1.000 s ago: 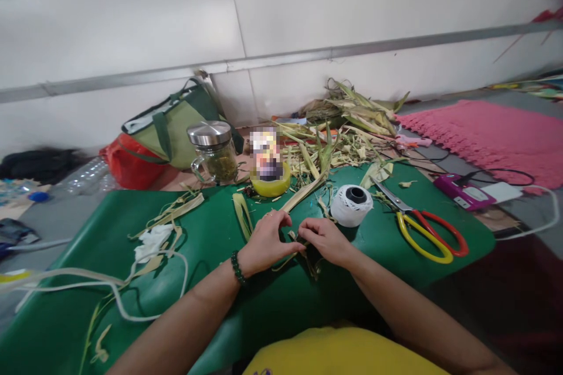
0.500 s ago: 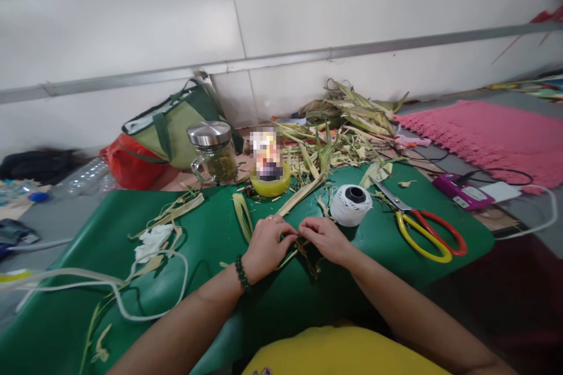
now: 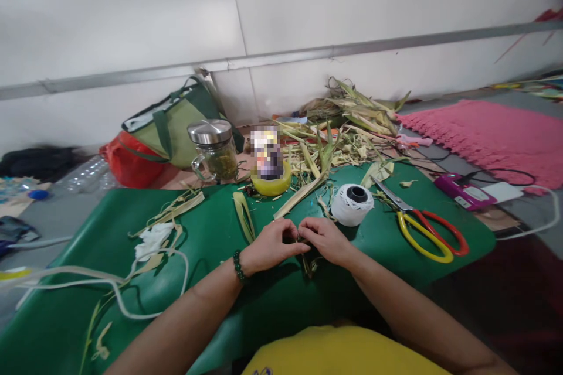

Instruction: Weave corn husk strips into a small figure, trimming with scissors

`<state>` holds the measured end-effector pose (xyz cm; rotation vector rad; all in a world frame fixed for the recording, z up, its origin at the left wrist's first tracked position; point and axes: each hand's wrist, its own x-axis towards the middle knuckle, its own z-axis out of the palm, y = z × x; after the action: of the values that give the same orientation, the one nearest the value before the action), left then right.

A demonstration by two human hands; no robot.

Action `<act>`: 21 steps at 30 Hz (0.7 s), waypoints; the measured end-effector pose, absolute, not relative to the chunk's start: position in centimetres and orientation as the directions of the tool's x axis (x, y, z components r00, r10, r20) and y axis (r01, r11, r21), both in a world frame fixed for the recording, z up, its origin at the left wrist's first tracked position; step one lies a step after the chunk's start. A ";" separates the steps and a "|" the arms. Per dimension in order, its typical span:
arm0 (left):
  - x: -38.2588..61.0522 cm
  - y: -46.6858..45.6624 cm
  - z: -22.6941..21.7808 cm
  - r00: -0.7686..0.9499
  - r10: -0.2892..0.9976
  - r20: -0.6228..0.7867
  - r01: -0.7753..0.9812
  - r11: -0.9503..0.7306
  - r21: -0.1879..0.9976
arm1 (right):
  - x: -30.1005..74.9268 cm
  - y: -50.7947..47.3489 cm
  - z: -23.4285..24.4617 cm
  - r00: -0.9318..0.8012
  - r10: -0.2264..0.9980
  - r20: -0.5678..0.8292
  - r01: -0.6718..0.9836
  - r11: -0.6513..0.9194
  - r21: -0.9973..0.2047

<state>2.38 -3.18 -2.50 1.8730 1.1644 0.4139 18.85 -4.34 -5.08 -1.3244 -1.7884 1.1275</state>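
My left hand (image 3: 271, 246) and my right hand (image 3: 326, 239) meet over the green mat (image 3: 211, 252), fingertips almost touching. Both are closed in a pinch on a thin corn husk strip (image 3: 309, 268), whose brownish dry ends hang down between them. My fingers cover most of the strip. A broad pale husk leaf (image 3: 299, 196) lies just beyond my hands, and a folded green husk piece (image 3: 243, 215) is left of them. The spool of white thread (image 3: 352, 206) stands close behind my right hand. To its right lie scissors (image 3: 422, 228) with one yellow and one red handle.
At the back are a glass mug (image 3: 215, 155) with a metal lid, a yellow tape roll (image 3: 272, 184) and a heap of corn husks (image 3: 352, 111). A white cable (image 3: 118, 299) loops over the mat at left. A purple power strip (image 3: 466, 192) lies at right.
My left hand has turned a little, its thumb now stretched toward the right hand. The pale strip that stuck out below the left hand no longer shows. My right hand has barely moved.
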 end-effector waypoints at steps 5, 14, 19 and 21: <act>2.6 -3.5 -3.0 0.501 0.865 0.000 0.648 -0.375 0.663 | 18.8 -4.4 -5.2 -0.294 0.956 0.007 0.419 0.135 -0.898; 2.7 -4.3 -2.8 0.537 0.836 0.114 0.720 -0.524 0.454 | 18.9 -4.3 -5.4 -0.283 0.959 0.028 0.426 0.152 -0.892; 2.6 -4.4 -2.9 0.540 0.831 0.131 0.719 -0.537 0.441 | 18.9 -4.3 -5.4 -0.285 0.958 0.022 0.425 0.147 -0.893; 2.6 -4.4 -2.7 0.555 0.823 0.121 0.725 -0.550 0.415 | 18.9 -4.3 -5.4 -0.286 0.958 0.023 0.425 0.149 -0.893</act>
<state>2.55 -4.38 -2.73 2.4761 1.2751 0.4358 18.88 -4.30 -5.45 -1.3230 -1.8030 1.0893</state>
